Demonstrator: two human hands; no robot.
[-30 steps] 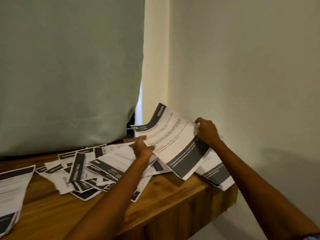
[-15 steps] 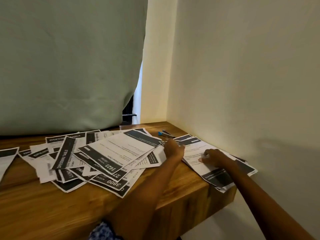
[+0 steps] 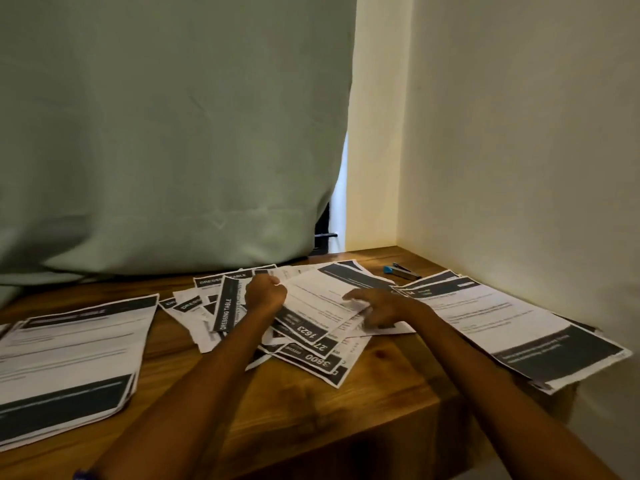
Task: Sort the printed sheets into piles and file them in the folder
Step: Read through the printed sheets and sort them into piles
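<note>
Printed sheets with dark header bands lie in three groups on the wooden table point(image 3: 398, 386). A squared pile point(image 3: 69, 351) lies at the left, a loose heap point(image 3: 311, 344) in the middle, and another pile point(image 3: 502, 323) at the right by the wall. My left hand point(image 3: 266, 294) is curled at the left edge of the heap's top sheet point(image 3: 322, 292) and pinches it. My right hand point(image 3: 381, 308) reaches from the right with fingers spread, touching that sheet's right edge. No folder is in view.
A small blue stapler point(image 3: 398, 270) lies in the back right corner. A green curtain point(image 3: 173, 150) hangs behind the table. A cream wall point(image 3: 519, 168) closes the right side. The right pile overhangs the table's front right corner.
The sheet held up in both hands was laid on the right pile. Both hands then moved left to the top sheet of the middle heap. The view swung left, showing the left pile.
</note>
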